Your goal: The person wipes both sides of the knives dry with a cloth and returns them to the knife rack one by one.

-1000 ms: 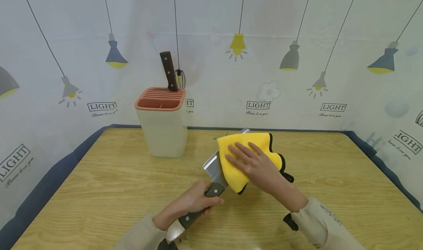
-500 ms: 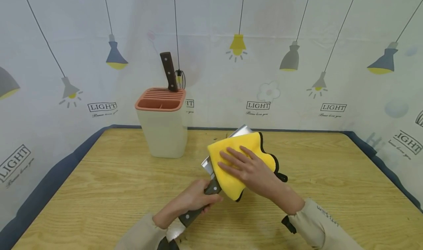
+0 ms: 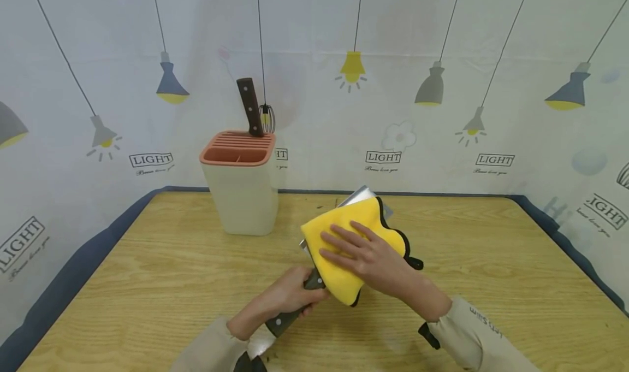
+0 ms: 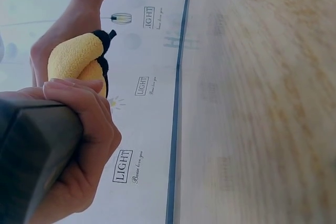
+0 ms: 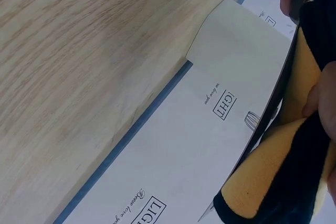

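Well, the left hand (image 3: 294, 291) grips a grey-handled steel cleaver (image 3: 281, 322). Black-edged yellow cloth (image 3: 342, 291) covers most of its blade, beneath the straight-fingered right hand (image 3: 365, 256).

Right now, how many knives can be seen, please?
2. A brown-handled knife stands in the holder; the left hand grips a grey-handled knife, its blade partly covered by the yellow cloth. Any fully inside the holder would be hidden.

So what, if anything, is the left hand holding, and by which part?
The left hand grips a cleaver by its riveted grey handle.
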`<state>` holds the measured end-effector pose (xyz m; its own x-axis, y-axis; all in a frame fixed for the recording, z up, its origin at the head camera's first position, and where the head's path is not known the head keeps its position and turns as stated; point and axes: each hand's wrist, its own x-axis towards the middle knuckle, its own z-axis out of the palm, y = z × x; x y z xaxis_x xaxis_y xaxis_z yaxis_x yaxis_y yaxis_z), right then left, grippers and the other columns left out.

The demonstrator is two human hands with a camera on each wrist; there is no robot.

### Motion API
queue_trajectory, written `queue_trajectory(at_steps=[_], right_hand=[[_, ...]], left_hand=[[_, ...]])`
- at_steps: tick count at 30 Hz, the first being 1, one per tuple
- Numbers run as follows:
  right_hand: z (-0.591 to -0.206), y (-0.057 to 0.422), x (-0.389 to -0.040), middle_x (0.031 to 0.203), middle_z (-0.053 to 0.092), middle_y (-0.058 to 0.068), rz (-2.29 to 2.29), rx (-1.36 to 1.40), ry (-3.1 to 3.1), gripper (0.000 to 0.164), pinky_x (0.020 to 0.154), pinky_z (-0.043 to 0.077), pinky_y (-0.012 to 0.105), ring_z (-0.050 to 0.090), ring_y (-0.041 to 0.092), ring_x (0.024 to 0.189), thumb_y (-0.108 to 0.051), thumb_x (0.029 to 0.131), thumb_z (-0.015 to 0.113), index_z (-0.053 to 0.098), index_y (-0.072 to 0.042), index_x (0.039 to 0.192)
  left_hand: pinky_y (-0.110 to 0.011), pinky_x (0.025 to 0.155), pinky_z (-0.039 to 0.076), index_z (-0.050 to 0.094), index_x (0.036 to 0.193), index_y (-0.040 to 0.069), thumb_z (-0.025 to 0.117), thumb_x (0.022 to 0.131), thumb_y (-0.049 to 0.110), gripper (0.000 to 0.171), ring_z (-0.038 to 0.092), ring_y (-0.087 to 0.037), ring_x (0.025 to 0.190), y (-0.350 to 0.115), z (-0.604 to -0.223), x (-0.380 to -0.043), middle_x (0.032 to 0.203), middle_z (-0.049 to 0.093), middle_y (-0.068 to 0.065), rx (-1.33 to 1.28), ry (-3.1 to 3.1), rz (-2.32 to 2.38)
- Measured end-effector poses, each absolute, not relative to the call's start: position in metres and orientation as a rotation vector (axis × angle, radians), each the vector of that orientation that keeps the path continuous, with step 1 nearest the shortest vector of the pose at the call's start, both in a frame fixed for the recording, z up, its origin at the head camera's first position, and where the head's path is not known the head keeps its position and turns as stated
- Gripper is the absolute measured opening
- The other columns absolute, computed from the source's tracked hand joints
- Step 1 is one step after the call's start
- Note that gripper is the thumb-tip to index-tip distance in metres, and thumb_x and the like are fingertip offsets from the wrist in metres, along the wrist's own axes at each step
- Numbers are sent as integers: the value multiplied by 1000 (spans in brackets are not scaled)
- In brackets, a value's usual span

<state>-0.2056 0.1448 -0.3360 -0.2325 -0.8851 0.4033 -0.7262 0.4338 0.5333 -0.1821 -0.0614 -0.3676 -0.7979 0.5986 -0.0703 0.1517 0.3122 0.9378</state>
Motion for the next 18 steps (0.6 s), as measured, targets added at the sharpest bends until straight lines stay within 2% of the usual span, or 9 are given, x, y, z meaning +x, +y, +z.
queue_trajectory(at_steps=[6, 13, 15, 18], right_hand=[[-335, 144, -206, 133, 44, 7, -320, 1373, -2012, 56, 100, 31, 43, 38, 25, 124, -8, 70, 69, 53, -16, 123], [-335, 142, -207, 132, 45, 5, -317, 1400, -1980, 40, 100, 32, 42, 39, 24, 124, -10, 83, 50, 55, -17, 122], [-335, 142, -207, 132, 46, 5, -316, 1404, -1978, 41, 100, 32, 42, 39, 24, 123, -10, 82, 53, 55, -17, 122], [-335, 141, -206, 131, 47, 5, -323, 1404, -1978, 47, 99, 33, 42, 40, 23, 122, -11, 75, 63, 55, -17, 122]], left_hand=[[-20, 38, 37, 52, 80, 4, 57, 85, 12, 12, 42, -8, 38, -61, -367, -182, 49, 47, -1, 667, 2184, 1468], [-19, 37, 37, 51, 76, 4, 57, 85, 11, 13, 42, -8, 37, -60, -367, -181, 49, 47, -1, 638, 2183, 1443], [-19, 37, 37, 50, 75, 4, 56, 85, 10, 13, 42, -8, 37, -59, -367, -181, 49, 46, -1, 638, 2188, 1438], [-19, 37, 38, 50, 73, 4, 56, 85, 9, 14, 42, -8, 37, -59, -367, -181, 49, 46, 0, 645, 2194, 1431]])
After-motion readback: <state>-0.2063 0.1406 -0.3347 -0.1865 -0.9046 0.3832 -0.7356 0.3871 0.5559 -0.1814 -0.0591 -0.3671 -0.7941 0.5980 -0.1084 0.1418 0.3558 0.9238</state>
